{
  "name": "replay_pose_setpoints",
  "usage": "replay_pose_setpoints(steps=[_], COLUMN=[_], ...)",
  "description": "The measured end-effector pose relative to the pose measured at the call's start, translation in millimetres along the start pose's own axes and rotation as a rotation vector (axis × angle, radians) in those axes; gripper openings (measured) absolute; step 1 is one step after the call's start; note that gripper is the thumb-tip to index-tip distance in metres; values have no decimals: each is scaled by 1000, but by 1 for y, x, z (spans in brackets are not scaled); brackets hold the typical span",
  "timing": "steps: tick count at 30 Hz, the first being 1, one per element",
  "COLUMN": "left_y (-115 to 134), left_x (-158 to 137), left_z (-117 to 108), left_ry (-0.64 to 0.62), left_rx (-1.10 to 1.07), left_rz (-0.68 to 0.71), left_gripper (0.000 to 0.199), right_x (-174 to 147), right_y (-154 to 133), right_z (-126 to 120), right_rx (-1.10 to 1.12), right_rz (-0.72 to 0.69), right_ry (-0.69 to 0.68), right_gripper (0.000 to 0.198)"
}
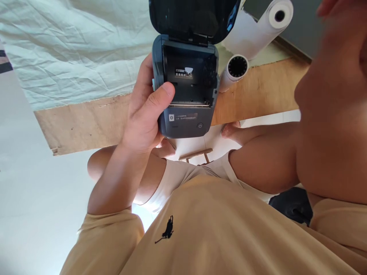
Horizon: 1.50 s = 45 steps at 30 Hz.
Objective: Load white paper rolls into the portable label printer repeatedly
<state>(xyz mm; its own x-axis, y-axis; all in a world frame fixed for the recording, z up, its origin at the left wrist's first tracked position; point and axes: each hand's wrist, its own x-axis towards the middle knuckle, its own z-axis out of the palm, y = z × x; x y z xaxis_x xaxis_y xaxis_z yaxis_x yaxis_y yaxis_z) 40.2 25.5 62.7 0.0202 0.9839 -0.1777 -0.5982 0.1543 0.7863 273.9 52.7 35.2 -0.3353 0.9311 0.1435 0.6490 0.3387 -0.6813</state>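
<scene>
My left hand [149, 103] is wrapped round a dark portable label printer [186, 124], thumb over its inner edge. The printer's glossy black lid [195, 19] stands raised on its hinge. Inside the open bay [197, 88] there is a small printed sticker and no roll. Below the bay, a power button sits on the front panel. Close to the camera at the upper right, my right hand [341, 19] is lifted, blurred and partly cut off by the frame. Its fingers are too unclear to show what they hold, if anything.
Right beside the printer a small white roll [228, 80] with a black ridged core stands on the wooden table [252, 91]. Behind it rises a larger white roll [266, 28]. A pale green cloth [86, 53] covers the table's left part. My legs are beneath the table edge.
</scene>
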Motion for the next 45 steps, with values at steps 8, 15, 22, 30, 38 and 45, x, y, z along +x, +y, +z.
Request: replay_pose_setpoints(steps=[8, 15, 22, 30, 38, 45], left_y=[-15, -12, -3, -5, -5, -6], left_x=[-1, -15, -14, -16, -15, -15], left_z=[-5, -49, -58, -55, -56, -60], left_ry=[-12, -89, -133, -116, -118, -167], left_rx=[14, 110, 141, 160, 211, 197], left_rz=[1, -85, -132, -133, -132, -106], left_gripper=[60, 54, 73, 78, 71, 57], right_x=[-2, -3, -4, -6, -4, -5], right_y=[35, 37, 16, 6, 1, 4], right_z=[-2, -7, -6, -8, -8, -9], right_rx=[-308, -416, -437, -385, -397, -425], right_rz=[-38, -33, 77, 118, 175, 184], right_ry=[186, 161, 109, 79, 92, 52], right_gripper=[54, 61, 52, 66, 56, 61])
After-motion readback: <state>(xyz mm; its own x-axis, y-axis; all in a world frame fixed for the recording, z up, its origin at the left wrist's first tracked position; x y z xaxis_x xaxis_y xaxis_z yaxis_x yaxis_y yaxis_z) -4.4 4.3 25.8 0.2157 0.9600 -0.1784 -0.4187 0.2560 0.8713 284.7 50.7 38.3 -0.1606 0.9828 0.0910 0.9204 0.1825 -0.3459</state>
